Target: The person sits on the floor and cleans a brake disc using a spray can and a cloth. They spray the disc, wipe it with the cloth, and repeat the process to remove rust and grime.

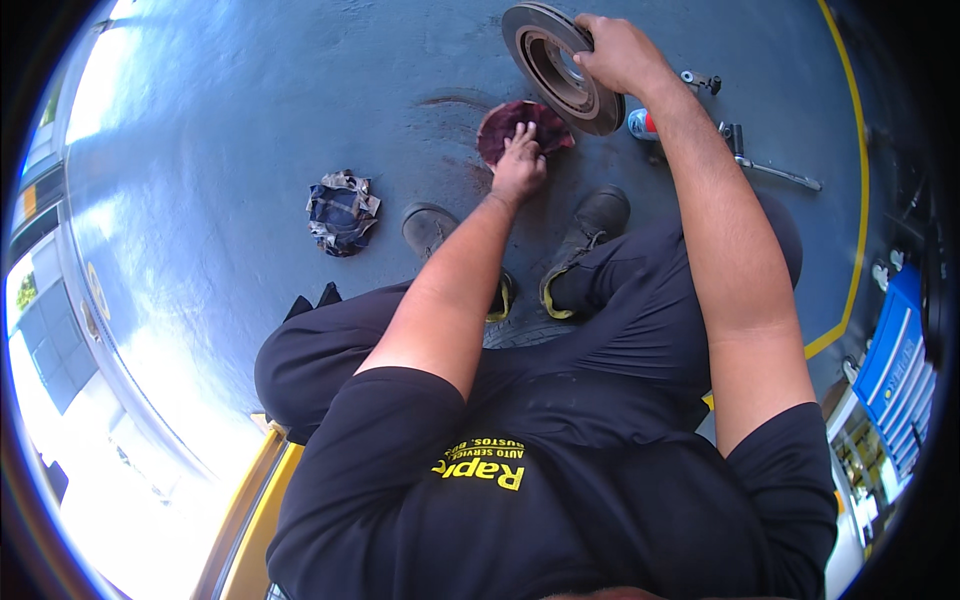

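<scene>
My right hand grips the rim of a brake disc, fingers and thumb closed over its edge. The disc is tilted, with its hollow centre and rust-brown inner face showing. Lower and to the left, my left hand rests with fingers stretched out and apart on a dark red rag. The rag is bunched in a roundish shape on the floor; whatever lies beneath it is hidden. Brownish smears mark the floor around the rag.
A crumpled dark patterned cloth lies on the left. Right of the disc are a spray can, a ratchet wrench and a small metal tool. My boots stand below the rag. A blue tool chest is at far right.
</scene>
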{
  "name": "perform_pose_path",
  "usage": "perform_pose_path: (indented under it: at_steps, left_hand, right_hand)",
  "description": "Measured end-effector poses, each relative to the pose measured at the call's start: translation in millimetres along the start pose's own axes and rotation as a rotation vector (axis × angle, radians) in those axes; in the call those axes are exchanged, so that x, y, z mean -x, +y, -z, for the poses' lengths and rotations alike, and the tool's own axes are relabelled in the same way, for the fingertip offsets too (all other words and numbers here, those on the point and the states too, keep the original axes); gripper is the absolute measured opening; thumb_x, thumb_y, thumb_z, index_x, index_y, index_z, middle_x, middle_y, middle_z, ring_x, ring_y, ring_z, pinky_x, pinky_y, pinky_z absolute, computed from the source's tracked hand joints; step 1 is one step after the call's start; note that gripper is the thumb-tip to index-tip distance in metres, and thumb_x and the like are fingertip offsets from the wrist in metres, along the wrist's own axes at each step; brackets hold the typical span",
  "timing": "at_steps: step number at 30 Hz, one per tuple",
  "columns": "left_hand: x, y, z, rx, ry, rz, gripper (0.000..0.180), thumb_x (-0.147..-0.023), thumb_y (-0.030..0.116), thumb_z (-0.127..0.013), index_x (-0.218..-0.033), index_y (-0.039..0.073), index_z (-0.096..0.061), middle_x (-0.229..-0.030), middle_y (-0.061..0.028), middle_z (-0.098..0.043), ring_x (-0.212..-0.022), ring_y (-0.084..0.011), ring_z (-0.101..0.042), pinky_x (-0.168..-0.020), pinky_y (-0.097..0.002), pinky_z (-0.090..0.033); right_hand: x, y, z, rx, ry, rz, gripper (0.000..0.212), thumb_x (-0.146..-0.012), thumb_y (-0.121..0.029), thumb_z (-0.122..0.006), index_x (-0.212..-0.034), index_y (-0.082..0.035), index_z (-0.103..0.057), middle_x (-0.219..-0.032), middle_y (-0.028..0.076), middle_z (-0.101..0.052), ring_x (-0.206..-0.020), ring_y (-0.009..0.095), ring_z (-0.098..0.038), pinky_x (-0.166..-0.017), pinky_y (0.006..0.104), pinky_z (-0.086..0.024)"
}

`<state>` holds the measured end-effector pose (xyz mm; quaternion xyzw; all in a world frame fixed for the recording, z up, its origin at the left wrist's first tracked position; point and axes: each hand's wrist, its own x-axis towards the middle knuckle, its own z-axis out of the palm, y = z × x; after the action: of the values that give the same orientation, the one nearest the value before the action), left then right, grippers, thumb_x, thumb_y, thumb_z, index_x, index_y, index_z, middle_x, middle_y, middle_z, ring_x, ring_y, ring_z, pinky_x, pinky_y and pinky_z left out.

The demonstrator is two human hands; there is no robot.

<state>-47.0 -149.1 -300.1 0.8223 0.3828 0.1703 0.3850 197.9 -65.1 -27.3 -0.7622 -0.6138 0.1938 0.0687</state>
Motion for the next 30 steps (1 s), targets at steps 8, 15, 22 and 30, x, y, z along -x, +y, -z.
perform_pose_path:
  at_steps: [8,15,22,30]
  left_hand:
    - [-9.0,55.2,4.5,0.564,0.033,0.600,0.026,-0.103,0.020,-0.065,-0.112,-0.001,-0.076,-0.129,-0.0208,-0.077,-0.128,-0.0322,-0.071,-0.111,-0.0478,-0.053]
    - [-23.2,36.0,74.1,1.235,0.325,1.103,0.026,-0.101,0.025,-0.066,-0.109,0.002,-0.075,-0.100,-0.0132,-0.073,-0.086,-0.0310,-0.073,-0.080,-0.0483,-0.063]
    - [-22.6,-82.2,161.5,0.991,0.377,1.102,0.036,-0.102,0.022,-0.051,-0.118,-0.001,-0.074,-0.114,-0.0194,-0.076,-0.099,-0.0369,-0.075,-0.088,-0.0514,-0.061]
    - [12.5,-110.6,193.5,0.252,0.408,0.978,0.049,-0.090,0.030,-0.079,-0.129,0.001,-0.075,-0.123,-0.0200,-0.079,-0.108,-0.0349,-0.077,-0.096,-0.0452,-0.060]
  right_hand:
    - [2.5,-11.7,-3.2,0.042,0.014,-0.016,0.050,-0.094,-0.018,-0.075,-0.143,-0.010,-0.070,-0.126,0.022,-0.078,-0.119,0.040,-0.075,-0.104,0.0508,-0.061]
    - [4.7,-10.5,2.2,0.032,-0.028,-0.118,0.049,-0.095,-0.016,-0.075,-0.144,-0.009,-0.069,-0.129,0.023,-0.077,-0.121,0.041,-0.074,-0.105,0.0514,-0.060]
    - [1.3,1.9,-3.5,0.061,-0.017,-0.106,0.049,-0.098,-0.018,-0.076,-0.145,-0.008,-0.067,-0.126,0.022,-0.078,-0.121,0.041,-0.074,-0.104,0.0517,-0.060]
    - [-1.3,-1.5,0.7,0.032,0.015,-0.078,0.047,-0.096,-0.017,-0.076,-0.141,-0.007,-0.069,-0.126,0.024,-0.077,-0.119,0.043,-0.074,-0.101,0.0523,-0.061]
